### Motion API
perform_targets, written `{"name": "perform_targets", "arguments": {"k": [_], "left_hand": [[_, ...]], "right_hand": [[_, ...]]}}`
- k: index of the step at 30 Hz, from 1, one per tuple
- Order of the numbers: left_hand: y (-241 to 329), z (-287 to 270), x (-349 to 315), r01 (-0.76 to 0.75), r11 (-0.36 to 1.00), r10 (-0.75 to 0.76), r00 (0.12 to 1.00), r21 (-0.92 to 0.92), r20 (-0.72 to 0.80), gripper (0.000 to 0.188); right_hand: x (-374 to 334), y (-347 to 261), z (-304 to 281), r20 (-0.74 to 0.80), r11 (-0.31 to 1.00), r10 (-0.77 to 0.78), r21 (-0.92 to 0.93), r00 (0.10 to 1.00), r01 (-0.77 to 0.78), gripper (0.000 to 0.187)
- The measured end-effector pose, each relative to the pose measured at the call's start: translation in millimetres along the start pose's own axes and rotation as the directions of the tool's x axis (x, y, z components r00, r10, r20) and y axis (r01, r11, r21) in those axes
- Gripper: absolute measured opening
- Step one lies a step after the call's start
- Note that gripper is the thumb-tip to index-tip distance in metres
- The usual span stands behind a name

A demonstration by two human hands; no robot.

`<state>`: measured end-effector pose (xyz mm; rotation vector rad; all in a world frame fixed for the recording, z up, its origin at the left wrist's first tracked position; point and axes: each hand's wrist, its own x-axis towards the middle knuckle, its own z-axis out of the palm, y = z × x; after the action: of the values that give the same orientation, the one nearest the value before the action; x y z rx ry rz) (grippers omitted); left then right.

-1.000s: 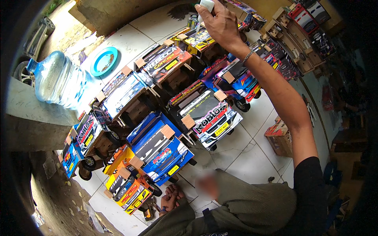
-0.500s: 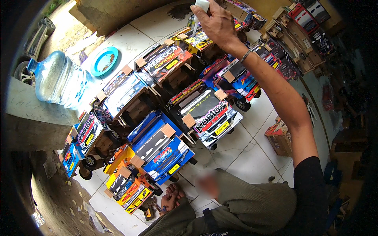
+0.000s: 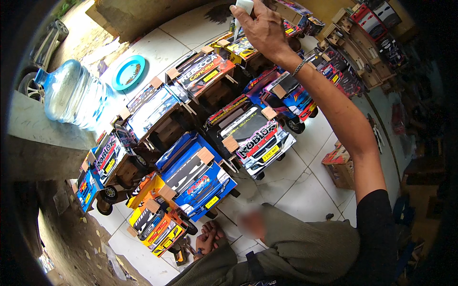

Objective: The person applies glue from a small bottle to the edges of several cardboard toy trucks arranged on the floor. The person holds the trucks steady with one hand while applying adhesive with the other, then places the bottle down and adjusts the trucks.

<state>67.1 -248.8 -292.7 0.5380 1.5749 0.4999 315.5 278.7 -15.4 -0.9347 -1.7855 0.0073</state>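
My right hand (image 3: pixel 268 31) is raised at the top of the view, its fingers closed round a small white squeeze bottle (image 3: pixel 244 6). The bottle's thin tip points down over a yellow toy truck (image 3: pixel 242 48) in the back row. Low in the view, my left hand (image 3: pixel 209 237) rests with its fingers curled, and I see nothing in them. Close to it stand an orange and yellow toy truck (image 3: pixel 160 230) and a blue toy truck (image 3: pixel 195 177). Small wooden blocks (image 3: pixel 205 155) sit on the fronts of several trucks.
A white and black toy truck (image 3: pixel 260 140) stands mid-floor among several others. At far left are a large clear water bottle (image 3: pixel 74 95) and a turquoise plate (image 3: pixel 128 73). A cardboard box (image 3: pixel 339 167) lies to the right. Unpainted wooden truck parts (image 3: pixel 350 45) fill the upper right.
The whole scene has shifted a little to the right in the view. Both hands keep their poses, and the bottle stays in my right hand over the back row.
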Motion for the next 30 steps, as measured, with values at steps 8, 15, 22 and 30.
{"name": "perform_targets", "arguments": {"k": [8, 15, 22, 30], "left_hand": [[-1, -3, 2, 0.151, 0.987, -0.149, 0.988, -0.061, 0.037, 0.045], [4, 0, -2, 0.089, 0.996, -0.088, 0.996, -0.032, 0.014, 0.046], [6, 1, -1, 0.061, 0.997, -0.06, 0.998, -0.046, 0.013, 0.047], [16, 2, -7, 0.175, 0.982, -0.175, 0.985, -0.076, 0.006, 0.038]], "right_hand": [[-3, 1, 1, 0.019, 1.0, 0.002, 0.015, 1.0, -0.002, 0.024], [-1, -4, -1, 0.035, 0.998, -0.06, 0.028, 0.998, 0.059, 0.021], [-4, -7, 5, 0.031, 1.0, 0.028, -0.001, 0.999, -0.028, 0.022], [-3, -5, 7, 0.027, 0.998, 0.003, 0.062, 1.0, -0.005, 0.024]]}}
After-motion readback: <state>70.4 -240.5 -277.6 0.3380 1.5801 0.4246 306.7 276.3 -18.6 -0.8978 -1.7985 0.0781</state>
